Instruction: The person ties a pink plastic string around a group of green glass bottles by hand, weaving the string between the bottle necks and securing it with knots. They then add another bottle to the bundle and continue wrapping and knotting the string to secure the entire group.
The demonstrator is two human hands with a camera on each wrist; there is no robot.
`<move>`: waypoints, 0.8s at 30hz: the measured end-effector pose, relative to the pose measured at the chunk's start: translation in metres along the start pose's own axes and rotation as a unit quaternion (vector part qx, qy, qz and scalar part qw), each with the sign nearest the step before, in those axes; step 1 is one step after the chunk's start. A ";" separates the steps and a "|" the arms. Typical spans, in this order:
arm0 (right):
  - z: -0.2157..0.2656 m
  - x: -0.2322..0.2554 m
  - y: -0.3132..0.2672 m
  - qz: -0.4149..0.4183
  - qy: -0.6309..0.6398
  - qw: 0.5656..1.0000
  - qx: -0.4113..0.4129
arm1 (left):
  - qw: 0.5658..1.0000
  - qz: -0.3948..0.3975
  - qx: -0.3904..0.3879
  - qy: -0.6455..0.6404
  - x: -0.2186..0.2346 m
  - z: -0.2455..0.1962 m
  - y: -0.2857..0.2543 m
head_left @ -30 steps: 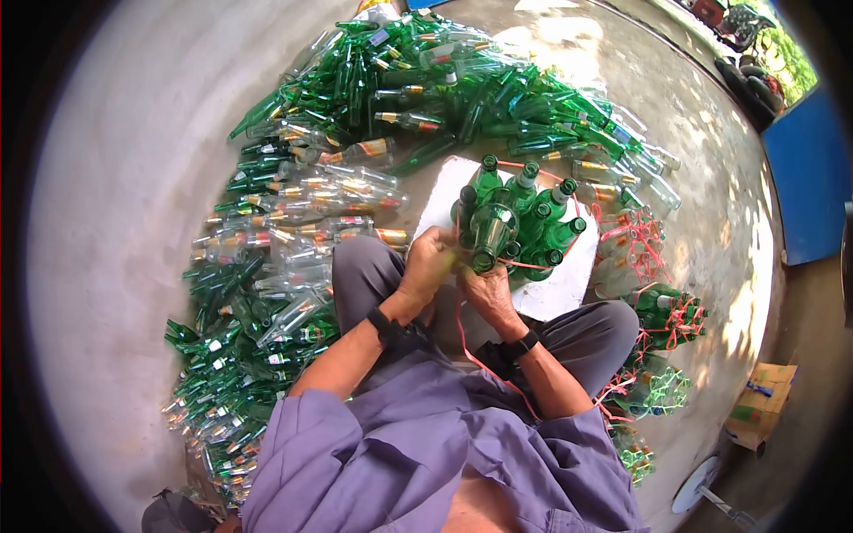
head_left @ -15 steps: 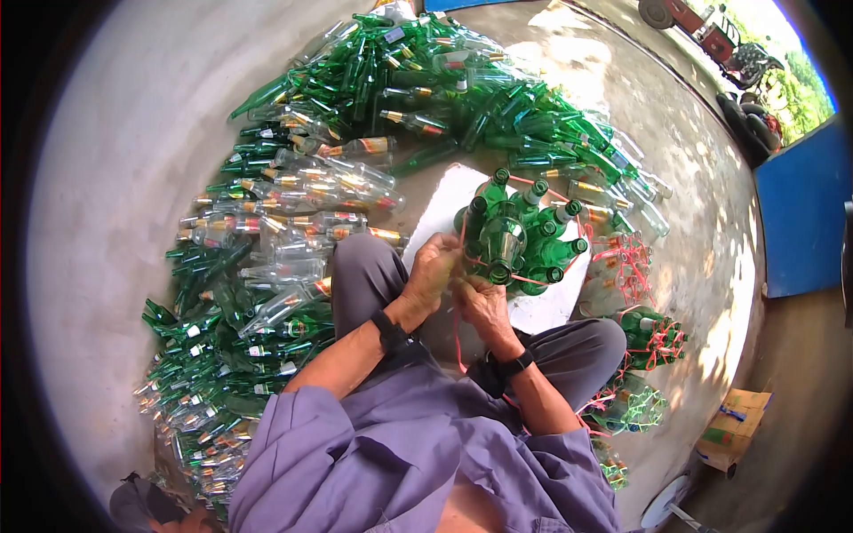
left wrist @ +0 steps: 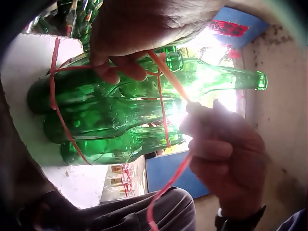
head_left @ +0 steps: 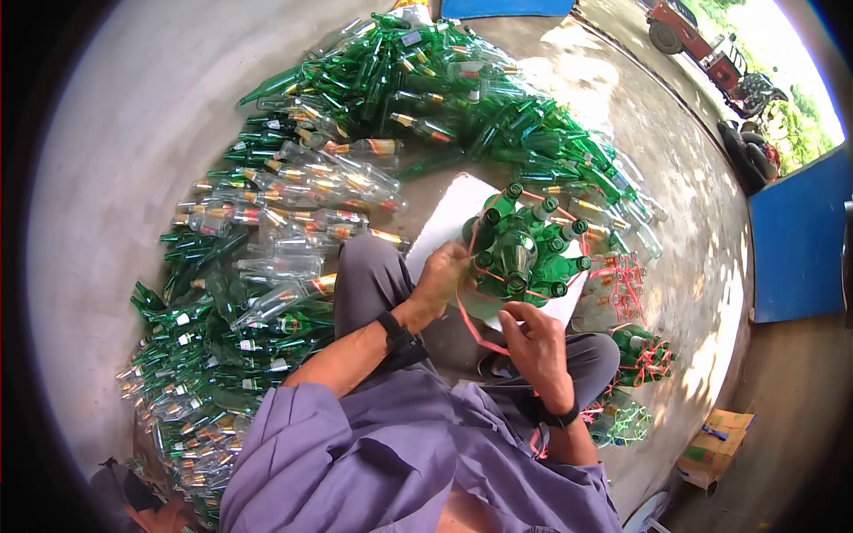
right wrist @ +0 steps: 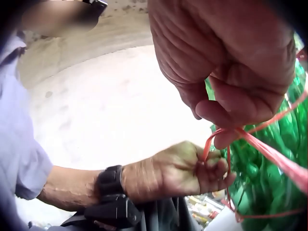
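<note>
A bundle of green glass bottles [head_left: 515, 253] stands upright on a white board [head_left: 444, 211], with pink-red plastic string [left wrist: 56, 108] wrapped around it low down and near the necks. One bottle [left wrist: 216, 78] rises higher than the others. At the bundle's near left side, my left hand [head_left: 440, 277] pinches the string, its fingers right beside the glass. My right hand [head_left: 539, 351], nearer my body and to the right, holds another part of the string between thumb and fingers. A stretch of string [left wrist: 168, 77] runs between both hands, and a loose tail hangs below the right one.
Piles of loose green bottles [head_left: 382, 80] and clear bottles [head_left: 311, 182] curve around the far and left sides. Tied bundles [head_left: 641, 355] line the right. My bent knees [head_left: 369, 275] flank the board. A cardboard box [head_left: 715, 449] and a blue panel [head_left: 800, 240] are farther right.
My right hand has moved away from the left hand, rightward and toward my body, drawing string out between them. The left hand stays beside the bundle. The head view has shifted slightly.
</note>
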State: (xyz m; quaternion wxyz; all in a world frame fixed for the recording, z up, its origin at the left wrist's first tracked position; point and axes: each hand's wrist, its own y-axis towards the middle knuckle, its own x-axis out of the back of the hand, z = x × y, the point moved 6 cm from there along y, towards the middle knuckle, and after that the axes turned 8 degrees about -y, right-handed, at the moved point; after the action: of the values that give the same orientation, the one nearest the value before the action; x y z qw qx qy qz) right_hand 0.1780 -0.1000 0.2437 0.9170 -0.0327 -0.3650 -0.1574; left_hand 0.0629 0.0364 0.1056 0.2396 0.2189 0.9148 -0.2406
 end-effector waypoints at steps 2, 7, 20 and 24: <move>0.011 0.018 -0.001 -0.039 -0.072 0.997 0.009 | 1.000 -0.002 0.015 -0.011 0.001 0.003 -0.001; 0.063 0.047 0.012 -0.122 -0.184 0.973 0.066 | 1.000 0.001 0.008 -0.023 0.002 0.002 -0.002; 0.058 0.023 0.050 -0.133 -0.255 0.941 0.179 | 1.000 0.015 -0.020 0.000 0.012 0.016 0.007; 0.056 0.039 0.061 -0.135 -0.239 0.955 0.115 | 1.000 0.011 -0.012 0.013 0.010 0.013 0.007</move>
State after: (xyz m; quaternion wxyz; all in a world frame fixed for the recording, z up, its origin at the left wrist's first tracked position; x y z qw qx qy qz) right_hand 0.1872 -0.0423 0.3148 0.7711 0.0854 -0.5897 -0.2242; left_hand 0.0628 0.0377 0.0876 0.2329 0.2287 0.9183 -0.2238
